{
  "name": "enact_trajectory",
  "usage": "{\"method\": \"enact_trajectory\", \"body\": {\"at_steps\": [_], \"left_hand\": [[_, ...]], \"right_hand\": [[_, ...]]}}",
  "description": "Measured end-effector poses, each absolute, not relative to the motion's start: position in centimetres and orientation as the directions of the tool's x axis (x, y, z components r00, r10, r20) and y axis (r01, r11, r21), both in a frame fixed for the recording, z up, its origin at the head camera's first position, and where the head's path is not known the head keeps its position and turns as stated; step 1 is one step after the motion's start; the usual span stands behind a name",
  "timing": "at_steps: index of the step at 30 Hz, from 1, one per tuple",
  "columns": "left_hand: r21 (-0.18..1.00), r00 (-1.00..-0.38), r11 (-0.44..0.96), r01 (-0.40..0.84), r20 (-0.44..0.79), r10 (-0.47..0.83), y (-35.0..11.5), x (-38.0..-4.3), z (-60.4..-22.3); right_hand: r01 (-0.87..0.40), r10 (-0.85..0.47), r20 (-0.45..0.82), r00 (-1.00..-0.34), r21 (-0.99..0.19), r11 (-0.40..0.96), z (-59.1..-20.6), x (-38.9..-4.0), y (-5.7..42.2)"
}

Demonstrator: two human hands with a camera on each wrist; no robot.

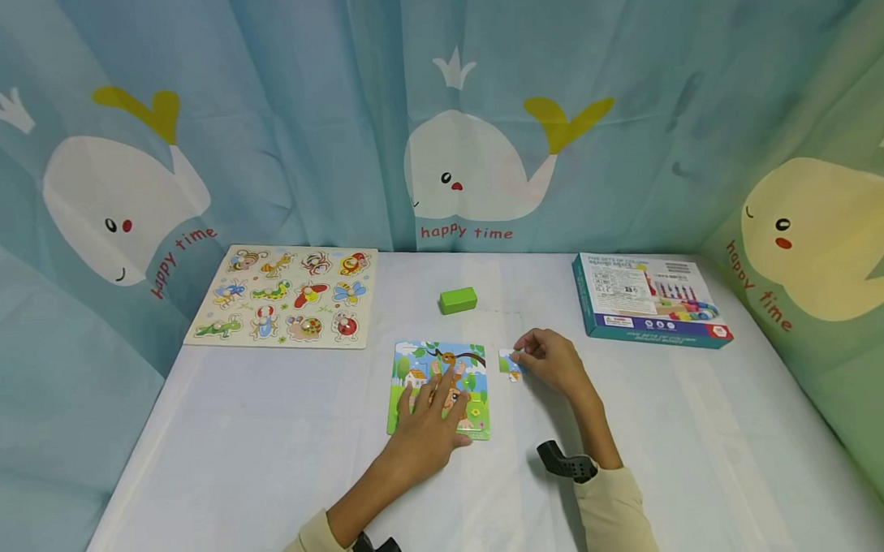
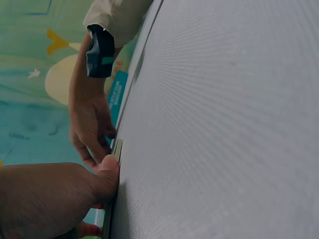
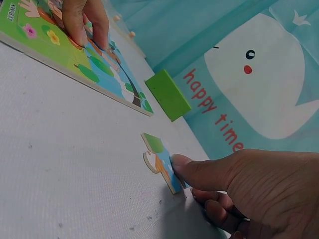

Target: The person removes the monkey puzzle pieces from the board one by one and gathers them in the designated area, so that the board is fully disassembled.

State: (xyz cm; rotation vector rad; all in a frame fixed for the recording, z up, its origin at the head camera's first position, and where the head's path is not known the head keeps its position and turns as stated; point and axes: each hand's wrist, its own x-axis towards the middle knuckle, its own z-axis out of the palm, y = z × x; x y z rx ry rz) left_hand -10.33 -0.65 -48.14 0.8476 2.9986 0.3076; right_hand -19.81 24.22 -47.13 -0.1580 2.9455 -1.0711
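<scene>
Just past the puzzle (image 1: 478,388) edge, right hand (image 1: 555,361) pinches a piece (image 3: 160,158), left hand (image 1: 424,435) spread.

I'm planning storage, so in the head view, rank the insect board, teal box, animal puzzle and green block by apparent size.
Largest to smallest:
insect board
teal box
animal puzzle
green block

We find the head view softly bright, with a faint shadow at nine o'clock of the right forearm (image 1: 596,423). The left wrist's is dimmer, moiré streaking the tabletop (image 2: 214,89); in the right wrist's, shadow pools by the fingers (image 3: 222,213) towards six o'clock.
</scene>
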Motion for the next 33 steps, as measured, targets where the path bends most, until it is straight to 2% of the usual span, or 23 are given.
{"method": "enact_trajectory", "body": {"at_steps": [15,18,22,27,33], "left_hand": [[0.219,-0.839,0.814,0.538,0.052,0.541,-0.9,-10.2,-47.7],[0.195,-0.838,0.817,0.542,0.061,0.542,-0.9,-10.0,-47.5],[0.091,-0.839,0.835,0.542,0.111,0.533,-0.6,-9.6,-47.7],[-0.006,-0.833,0.850,0.526,0.201,0.516,-0.4,-9.2,-48.0],[-0.007,-0.828,0.847,0.531,0.209,0.521,-0.4,-9.3,-48.1]], "right_hand": [[-0.090,-0.104,0.017,-0.994,-0.643,0.760,-47.1,-20.0,24.3],[-0.093,-0.087,0.040,-0.995,-0.638,0.765,-47.2,-20.3,24.0],[-0.142,-0.084,0.120,-0.989,-0.638,0.757,-47.0,-20.7,23.2],[-0.295,-0.219,0.198,-0.955,-0.653,0.698,-46.5,-21.2,21.3],[-0.417,-0.428,0.160,-0.890,-0.666,0.619,-45.9,-21.9,18.2]]}}
